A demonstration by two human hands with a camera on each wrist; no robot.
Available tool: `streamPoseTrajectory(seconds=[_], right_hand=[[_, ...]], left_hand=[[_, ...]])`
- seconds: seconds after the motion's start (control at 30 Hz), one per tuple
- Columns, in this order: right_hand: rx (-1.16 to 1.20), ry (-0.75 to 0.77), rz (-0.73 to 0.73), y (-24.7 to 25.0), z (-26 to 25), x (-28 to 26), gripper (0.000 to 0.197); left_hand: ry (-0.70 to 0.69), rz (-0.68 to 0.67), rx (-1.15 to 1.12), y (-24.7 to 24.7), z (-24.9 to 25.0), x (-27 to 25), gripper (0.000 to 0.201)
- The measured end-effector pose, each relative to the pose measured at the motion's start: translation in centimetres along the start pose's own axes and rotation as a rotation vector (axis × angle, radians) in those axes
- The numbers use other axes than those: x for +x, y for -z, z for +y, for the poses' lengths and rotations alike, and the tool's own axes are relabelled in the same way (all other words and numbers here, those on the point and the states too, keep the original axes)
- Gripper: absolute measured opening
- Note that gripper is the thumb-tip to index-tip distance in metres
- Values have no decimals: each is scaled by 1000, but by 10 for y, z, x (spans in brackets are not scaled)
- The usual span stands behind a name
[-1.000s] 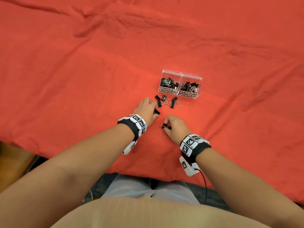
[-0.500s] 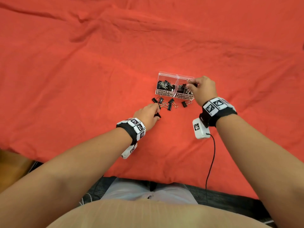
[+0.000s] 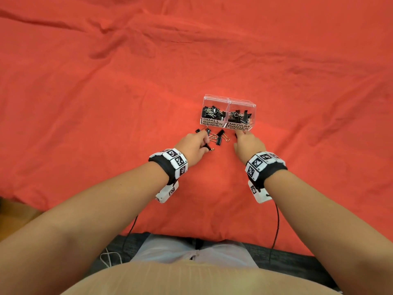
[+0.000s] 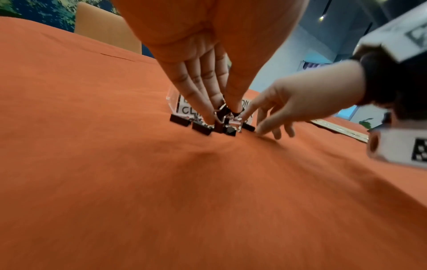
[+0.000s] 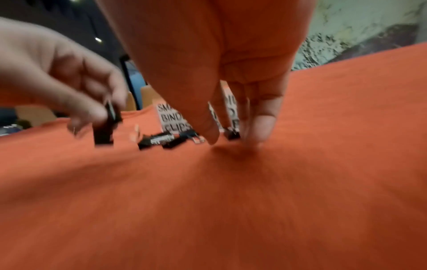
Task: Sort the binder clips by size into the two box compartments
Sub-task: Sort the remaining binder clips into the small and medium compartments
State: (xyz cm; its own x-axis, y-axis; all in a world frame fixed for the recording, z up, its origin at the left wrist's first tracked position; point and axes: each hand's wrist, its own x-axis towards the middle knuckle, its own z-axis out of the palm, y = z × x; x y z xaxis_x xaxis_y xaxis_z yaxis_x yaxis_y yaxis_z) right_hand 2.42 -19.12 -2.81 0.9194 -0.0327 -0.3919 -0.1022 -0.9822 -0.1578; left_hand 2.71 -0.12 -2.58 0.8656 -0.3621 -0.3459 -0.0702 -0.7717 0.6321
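left grip (image 3: 194,145) pinching clip (image 3: 209,148) | right grip (image 3: 247,143) spread, fingertips on cloth (image 3: 106,124) by box (image 3: 228,112) | loose clips (image 3: 219,138) between

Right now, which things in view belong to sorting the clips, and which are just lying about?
Part of the job:
clear plastic two-compartment box
loose black binder clips on the cloth
black clip pinched in the left hand
right hand

Just there:
red cloth
marker-patterned wristbands
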Motion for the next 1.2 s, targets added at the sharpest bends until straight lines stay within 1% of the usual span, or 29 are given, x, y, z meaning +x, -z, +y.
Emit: streamPoseTrajectory(seconds=[0.07, 0.17, 0.23, 0.3, 0.4, 0.53, 0.63, 0.7, 0.77, 0.87, 0.97, 1.0, 1.07, 1.2], right_hand=[[59, -18, 5, -8, 6, -2, 36], [123, -12, 48, -16, 13, -4, 25], [158, 21, 55, -17, 16, -7, 22], [202, 88, 58, -16, 21, -11, 22], [331, 120, 85, -12, 28, -22, 21], [569, 6, 244, 8, 40, -28, 18], [653, -46, 366, 36, 47, -21, 18], [643, -46, 396, 55, 49, -13, 21], [586, -35, 388, 69, 47, -1, 24], [476, 2, 320, 77, 36, 18, 28], [352, 18, 205, 71, 25, 33, 29], [301, 31, 171, 67, 22, 37, 28], [217, 73, 132, 61, 18, 43, 28], [163, 90, 78, 52, 17, 50, 25]], left_hand=[[-38, 18, -39, 7, 13, 5, 15], [-87, 87, -100, 20, 37, 21, 15], [-115, 155, -139, 27, 52, 35, 16], [-139, 191, -137, 33, 66, 52, 18], [-144, 185, -84, 38, 81, 77, 19], [-143, 136, 70, 34, 92, 100, 20], [-169, 97, 216, 26, 95, 107, 20], [-173, 54, 323, 19, 94, 110, 19], [-176, 12, 443, 14, 91, 112, 18], [-194, -2, 556, 9, 84, 113, 22], [-307, 36, 644, 4, 77, 113, 24], [-331, 59, 636, 5, 74, 111, 24], [-331, 84, 590, 9, 70, 106, 28], [-262, 183, 442, 25, 57, 84, 42]])
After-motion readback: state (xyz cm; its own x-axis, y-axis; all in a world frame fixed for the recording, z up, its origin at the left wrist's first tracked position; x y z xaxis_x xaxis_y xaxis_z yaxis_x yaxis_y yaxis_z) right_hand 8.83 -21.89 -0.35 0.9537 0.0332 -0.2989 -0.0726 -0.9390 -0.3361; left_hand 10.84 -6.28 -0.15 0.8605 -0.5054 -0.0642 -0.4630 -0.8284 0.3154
